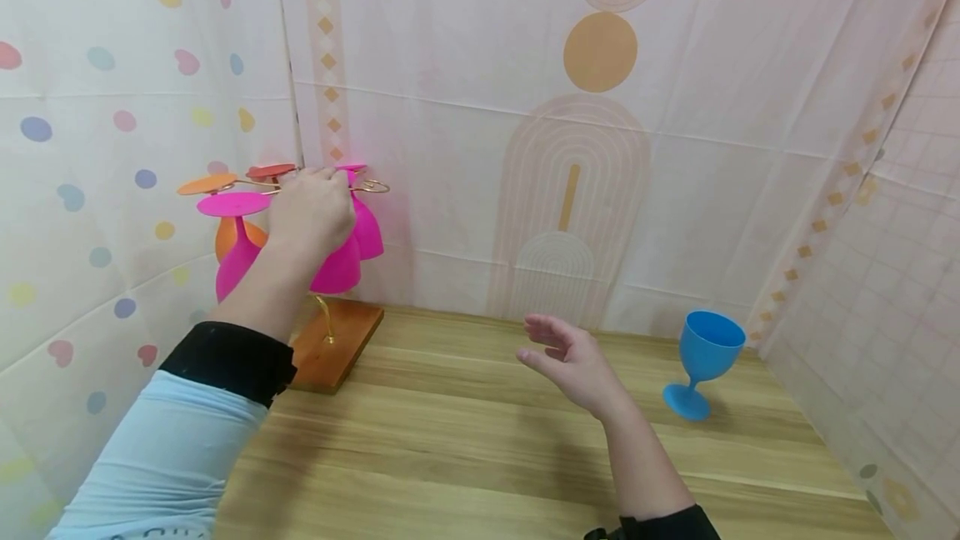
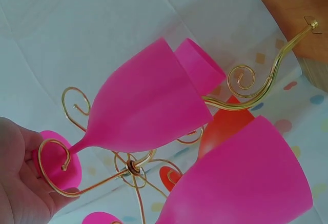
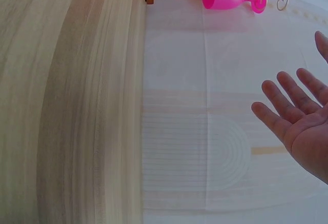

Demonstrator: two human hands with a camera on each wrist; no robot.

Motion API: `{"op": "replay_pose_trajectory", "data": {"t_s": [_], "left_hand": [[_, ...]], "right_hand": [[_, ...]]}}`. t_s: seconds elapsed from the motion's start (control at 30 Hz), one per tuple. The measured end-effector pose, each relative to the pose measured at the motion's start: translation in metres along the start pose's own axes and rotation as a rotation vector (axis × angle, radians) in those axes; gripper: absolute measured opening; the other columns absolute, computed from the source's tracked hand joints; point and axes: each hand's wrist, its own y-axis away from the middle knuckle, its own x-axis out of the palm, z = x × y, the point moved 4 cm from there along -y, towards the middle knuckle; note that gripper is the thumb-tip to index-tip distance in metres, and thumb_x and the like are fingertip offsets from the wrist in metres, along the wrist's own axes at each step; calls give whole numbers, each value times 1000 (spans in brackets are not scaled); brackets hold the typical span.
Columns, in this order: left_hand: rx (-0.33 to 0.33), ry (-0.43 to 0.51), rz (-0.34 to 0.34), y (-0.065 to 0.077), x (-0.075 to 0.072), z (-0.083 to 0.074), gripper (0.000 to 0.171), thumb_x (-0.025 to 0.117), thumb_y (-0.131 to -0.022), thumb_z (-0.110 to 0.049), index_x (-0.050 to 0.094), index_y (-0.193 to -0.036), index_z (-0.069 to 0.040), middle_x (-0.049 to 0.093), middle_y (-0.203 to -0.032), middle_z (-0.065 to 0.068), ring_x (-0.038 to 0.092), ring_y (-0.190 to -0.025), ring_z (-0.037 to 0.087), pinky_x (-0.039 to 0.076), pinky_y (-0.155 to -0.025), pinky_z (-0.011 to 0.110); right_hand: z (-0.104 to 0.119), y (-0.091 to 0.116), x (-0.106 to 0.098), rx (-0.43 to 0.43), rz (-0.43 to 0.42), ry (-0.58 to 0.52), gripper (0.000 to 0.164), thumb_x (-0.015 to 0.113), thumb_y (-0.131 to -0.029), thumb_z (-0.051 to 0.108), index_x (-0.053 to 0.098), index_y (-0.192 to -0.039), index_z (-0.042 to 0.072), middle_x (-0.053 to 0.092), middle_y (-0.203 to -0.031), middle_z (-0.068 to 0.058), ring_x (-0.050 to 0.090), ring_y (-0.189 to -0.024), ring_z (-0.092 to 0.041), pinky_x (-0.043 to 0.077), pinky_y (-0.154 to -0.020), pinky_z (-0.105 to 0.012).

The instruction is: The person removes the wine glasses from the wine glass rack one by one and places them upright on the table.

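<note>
My left hand [image 1: 313,211] is at the top of a gold wire rack [image 2: 271,75] hung with upside-down goblets. In the left wrist view, its fingers grip the round foot of a pink goblet [image 2: 146,101], whose stem passes by a curled wire hook [image 2: 43,165]. A second pink goblet [image 2: 246,178] hangs close beside it. Over the table, well away from the rack, my right hand [image 1: 573,365] holds nothing; its fingers are spread in the right wrist view. To the right of that hand, a blue goblet [image 1: 708,348] stands upright on the table.
The rack rises from a brown wooden base [image 1: 348,340] at the table's back left. Orange [image 1: 207,183] and red [image 1: 272,170] goblet feet show on its left side. Patterned cloth [image 1: 442,148] walls in the back and both sides of the wooden table [image 1: 450,440].
</note>
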Motion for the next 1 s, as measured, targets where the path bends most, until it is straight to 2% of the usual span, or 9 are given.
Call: {"op": "replay_pose_trajectory", "data": {"t_s": [0.07, 0.27, 0.5, 0.83, 1.0], "left_hand": [[17, -18, 0, 0, 0, -2, 37, 55, -98, -10, 57, -129, 10, 54, -140, 29, 46, -130, 49, 34, -111, 65], [72, -26, -23, -1, 2, -9, 35, 53, -99, -8, 56, -130, 10, 53, -142, 29, 46, -131, 48, 35, -113, 60], [111, -33, -3, 0, 7, -15, 44, 53, -100, -6, 50, -141, 8, 49, -147, 29, 40, -139, 46, 29, -117, 57], [187, -64, -49, 4, 13, -25, 53, 70, -90, 0, 54, -140, 6, 53, -144, 27, 43, -138, 44, 35, -113, 58], [227, -68, -71, 7, 13, -35, 50, 72, -90, -1, 57, -138, 5, 56, -141, 25, 47, -136, 42, 39, -111, 57]], "right_hand": [[0, 0, 0, 2, 0, 2, 53, 79, -92, 29, 61, -138, 12, 64, -135, -6, 58, -128, -24, 43, -108, -55], [0, 0, -1, 7, -2, 12, 53, 79, -92, 30, 61, -138, 12, 64, -135, -5, 58, -128, -24, 45, -107, -52], [-2, 0, 0, 3, 0, -1, 52, 79, -92, 28, 61, -138, 11, 64, -134, -6, 58, -128, -26, 45, -107, -53], [-1, 0, 1, 3, 3, -3, 52, 78, -92, 28, 61, -138, 11, 64, -135, -6, 58, -128, -25, 43, -108, -56], [-1, -1, 1, -11, 10, -6, 52, 78, -92, 27, 61, -138, 10, 64, -135, -7, 57, -129, -28, 45, -107, -53]]}}
